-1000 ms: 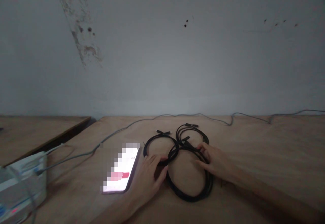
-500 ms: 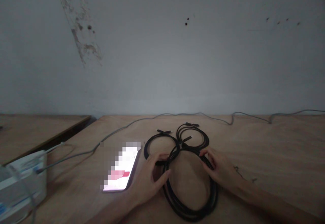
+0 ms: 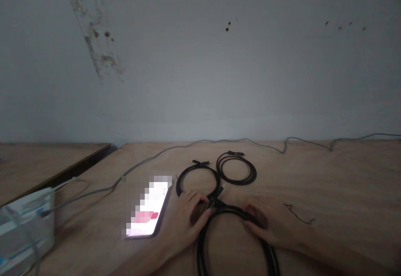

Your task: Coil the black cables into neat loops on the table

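A coiled black cable [image 3: 203, 242] is nearest me, its loop running past the bottom of the view. My left hand [image 3: 184, 215] is closed on the loop's upper left, where a dark connector end sticks up between thumb and fingers. On the upper right of the same coil, my right hand [image 3: 269, 221] has its thumb and fingers wrapped round the strands. Beyond my left hand, a second black cable coil [image 3: 196, 167] lies on the table, partly covered by the fingers. A third black coil [image 3: 237, 183] lies flat behind it to the right.
A phone with a lit screen [image 3: 156, 203] lies left of my left hand. A white box [image 3: 34, 213] with cords stands at the left edge. A grey cord [image 3: 138, 167] runs along the back of the wooden table [image 3: 328, 184]. A thin dark twist tie [image 3: 299, 217] lies at right.
Both hands have drawn the near cable coil toward me, away from the two rear coils. Its connector end has come down and nearer. The thin tie at right is now more exposed.
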{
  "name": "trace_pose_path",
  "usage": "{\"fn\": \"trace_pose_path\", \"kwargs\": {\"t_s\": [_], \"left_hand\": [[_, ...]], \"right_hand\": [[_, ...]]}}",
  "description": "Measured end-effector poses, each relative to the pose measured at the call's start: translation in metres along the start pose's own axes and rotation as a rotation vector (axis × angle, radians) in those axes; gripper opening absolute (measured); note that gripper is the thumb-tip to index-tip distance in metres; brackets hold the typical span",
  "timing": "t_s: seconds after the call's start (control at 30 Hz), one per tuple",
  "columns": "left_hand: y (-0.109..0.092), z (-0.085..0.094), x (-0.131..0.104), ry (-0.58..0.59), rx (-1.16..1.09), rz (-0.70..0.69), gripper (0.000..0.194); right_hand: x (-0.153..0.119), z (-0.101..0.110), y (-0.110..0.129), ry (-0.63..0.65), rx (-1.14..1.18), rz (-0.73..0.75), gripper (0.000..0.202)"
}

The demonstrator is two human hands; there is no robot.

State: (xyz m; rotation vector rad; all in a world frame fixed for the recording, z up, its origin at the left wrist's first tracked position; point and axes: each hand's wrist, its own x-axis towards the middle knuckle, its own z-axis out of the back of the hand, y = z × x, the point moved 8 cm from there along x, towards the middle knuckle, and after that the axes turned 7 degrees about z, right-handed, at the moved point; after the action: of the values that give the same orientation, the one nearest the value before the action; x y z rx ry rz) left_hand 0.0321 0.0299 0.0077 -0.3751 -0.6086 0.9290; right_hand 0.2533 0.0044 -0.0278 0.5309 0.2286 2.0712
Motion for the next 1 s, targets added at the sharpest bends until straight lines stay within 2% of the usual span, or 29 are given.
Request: {"fn": "trace_pose_path", "kwargs": {"t_s": [0.1, 0.23, 0.3, 0.4, 0.47, 0.57, 0.7, 0.83, 1.0], "left_hand": [[0.007, -0.004, -0.001, 0.009, 0.04, 0.041, 0.027], [0.014, -0.003, -0.001, -0.043, 0.123, 0.063, 0.031], [0.013, -0.003, -0.002, -0.059, 0.169, 0.052, 0.033], [0.013, -0.003, -0.003, -0.086, 0.238, 0.042, 0.038], [0.014, -0.004, -0.005, -0.097, 0.28, 0.041, 0.044], [0.013, -0.007, -0.007, -0.078, 0.308, 0.018, 0.05], [0.006, -0.009, -0.006, -0.021, 0.269, -0.042, 0.048], [-0.002, -0.009, -0.005, 0.032, 0.184, -0.103, 0.045], [0.0, -0.01, -0.006, 0.052, 0.141, -0.088, 0.048]], "right_hand": [[0.0, -0.003, 0.002, 0.052, 0.011, -0.023, 0.014], [0.001, -0.005, 0.0, 0.048, 0.048, -0.023, 0.014], [0.003, -0.004, -0.008, 0.005, 0.058, -0.047, 0.02], [0.013, 0.004, -0.024, -0.126, 0.005, -0.039, 0.023], [0.023, 0.004, -0.033, -0.122, -0.083, 0.015, 0.026], [0.036, -0.001, -0.047, -0.079, -0.23, 0.078, 0.044], [0.042, -0.007, -0.058, -0.053, -0.19, 0.114, 0.037], [0.036, -0.003, -0.053, -0.033, -0.061, 0.127, 0.029], [0.023, 0.013, -0.03, -0.015, 0.052, 0.164, 0.031]]}}
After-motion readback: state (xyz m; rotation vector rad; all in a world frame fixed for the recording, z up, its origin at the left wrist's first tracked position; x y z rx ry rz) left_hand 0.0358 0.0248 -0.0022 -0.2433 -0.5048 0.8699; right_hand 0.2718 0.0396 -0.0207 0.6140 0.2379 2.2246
